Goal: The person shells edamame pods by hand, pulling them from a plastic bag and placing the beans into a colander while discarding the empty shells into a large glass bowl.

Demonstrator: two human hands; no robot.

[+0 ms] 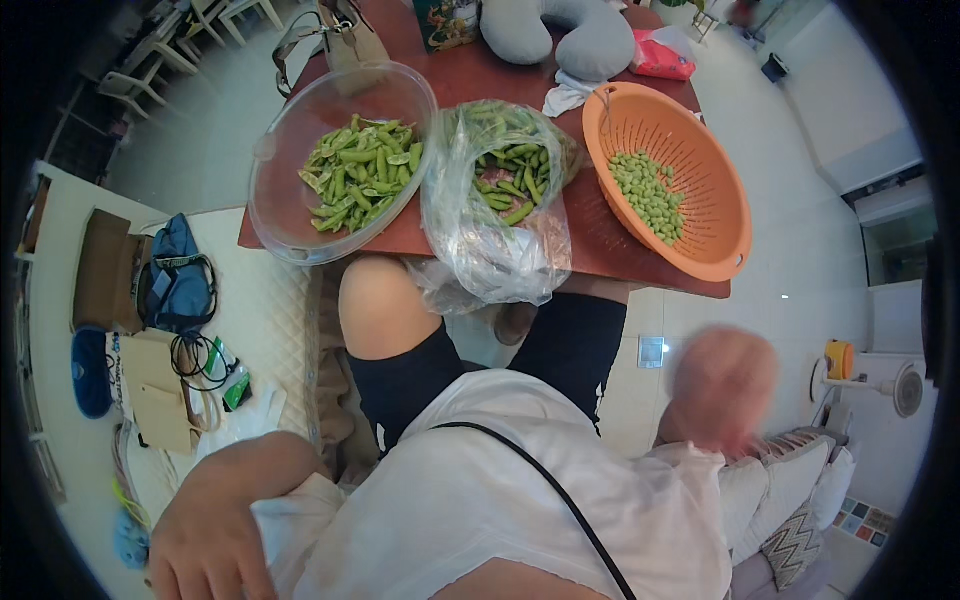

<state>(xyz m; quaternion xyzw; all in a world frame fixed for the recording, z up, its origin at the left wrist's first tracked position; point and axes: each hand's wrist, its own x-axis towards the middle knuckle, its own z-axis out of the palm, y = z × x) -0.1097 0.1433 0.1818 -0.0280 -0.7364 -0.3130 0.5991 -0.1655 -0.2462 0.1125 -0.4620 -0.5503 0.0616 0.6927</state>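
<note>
My left hand (214,536) hangs low at the lower left beside my white shirt, with its back to the camera; the fingertips run out of the picture. My right hand (724,386) is raised at the right, blurred, well below the table's edge, and its fingers cannot be made out. On the table before me a clear plastic bowl (270,187) holds green soybean pods (364,176). Beside it a clear plastic bag (499,255) with more pods lies over the edge. An orange colander (712,210) at the right holds shelled green beans (649,195).
The red-brown table (622,255) also bears a handbag (352,37), a grey neck pillow (525,37), a white cloth (566,94) and a pink packet (664,56). At left, a cushioned seat (262,300) holds a blue bag (176,277) and cables (196,360). Cushions (787,487) lie at lower right.
</note>
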